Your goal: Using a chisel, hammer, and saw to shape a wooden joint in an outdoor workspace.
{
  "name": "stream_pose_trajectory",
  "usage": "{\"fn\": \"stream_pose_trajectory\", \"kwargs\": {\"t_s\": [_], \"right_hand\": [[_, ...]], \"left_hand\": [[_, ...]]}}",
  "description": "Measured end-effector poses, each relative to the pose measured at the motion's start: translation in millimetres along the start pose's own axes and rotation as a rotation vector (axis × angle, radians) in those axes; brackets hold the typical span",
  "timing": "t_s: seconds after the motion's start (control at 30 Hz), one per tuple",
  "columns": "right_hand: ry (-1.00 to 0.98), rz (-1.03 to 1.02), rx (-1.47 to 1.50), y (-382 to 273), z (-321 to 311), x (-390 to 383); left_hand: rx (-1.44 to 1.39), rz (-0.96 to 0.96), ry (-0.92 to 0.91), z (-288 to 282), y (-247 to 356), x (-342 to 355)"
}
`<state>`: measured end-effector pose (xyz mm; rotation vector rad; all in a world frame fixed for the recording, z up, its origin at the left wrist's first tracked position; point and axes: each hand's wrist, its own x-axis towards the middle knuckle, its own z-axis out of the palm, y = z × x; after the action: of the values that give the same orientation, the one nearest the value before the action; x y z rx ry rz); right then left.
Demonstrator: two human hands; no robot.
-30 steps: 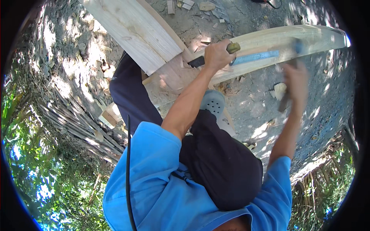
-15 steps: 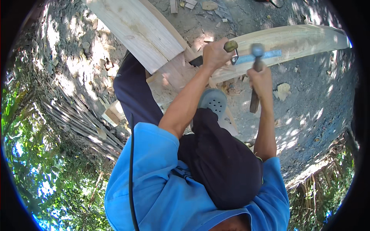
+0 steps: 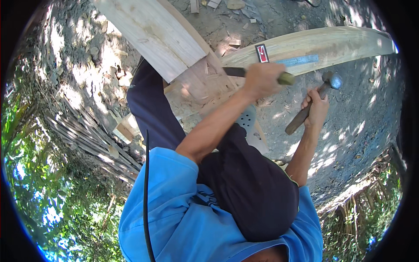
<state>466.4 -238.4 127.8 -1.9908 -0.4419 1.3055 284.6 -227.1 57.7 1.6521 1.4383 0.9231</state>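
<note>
My left hand [image 3: 263, 80] is closed around a chisel, whose yellow-green handle [image 3: 286, 78] sticks out on the right. Its dark blade [image 3: 235, 71] points left, with the tip at the edge of the cut-down end [image 3: 198, 85] of a thick timber [image 3: 152, 39]. In my right hand [image 3: 316, 108] is a hammer [image 3: 297, 121], gripped by its wooden handle. The round metal head [image 3: 335, 81] is up and right of the chisel handle, apart from it.
A long curved board [image 3: 349, 41] reaches right, bearing a blue ruler [image 3: 301, 60] and a small red-and-black square [image 3: 262, 53]. My grey clog [image 3: 247, 118] stands below the chisel. Sticks [image 3: 91, 135] lie at left; wood scraps [image 3: 214, 3] lie on the far ground.
My left hand has moved right and slightly down, and the chisel now lies flatter, its blade pointing left. The hammer has swung right and down, away from the board.
</note>
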Motion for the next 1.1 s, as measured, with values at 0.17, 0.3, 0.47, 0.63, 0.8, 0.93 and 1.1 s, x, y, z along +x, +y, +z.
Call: {"fn": "stream_pose_trajectory", "kwargs": {"t_s": [0.17,0.3,0.47,0.63,0.8,0.93,1.1], "right_hand": [[0.029,-0.018,-0.010,-14.1,-27.5,9.3],[0.126,-0.126,-0.055,-55.4,-67.4,1.9],[0.164,-0.260,-0.026,-103.0,-116.0,12.7],[0.091,-0.457,0.132,-138.6,-132.1,22.3],[0.228,-0.463,-0.785,-24.6,-42.6,33.0],[-0.175,-0.292,-0.786,22.8,5.9,21.1],[0.063,-0.250,-0.706,-84.1,-38.1,25.9]], "left_hand": [[-0.007,-0.094,0.002,22.2,-4.1,13.2],[-0.024,-0.215,-0.019,27.9,-19.2,-2.8],[0.020,-0.206,-0.030,27.9,-24.9,-2.9],[0.021,-0.187,-0.058,26.1,-26.9,-2.0],[0.017,-0.155,-0.114,27.7,-25.2,2.4],[0.044,-0.151,-0.089,30.9,-37.9,-2.3],[0.129,-0.252,-0.067,29.0,-47.6,-4.1]]}}
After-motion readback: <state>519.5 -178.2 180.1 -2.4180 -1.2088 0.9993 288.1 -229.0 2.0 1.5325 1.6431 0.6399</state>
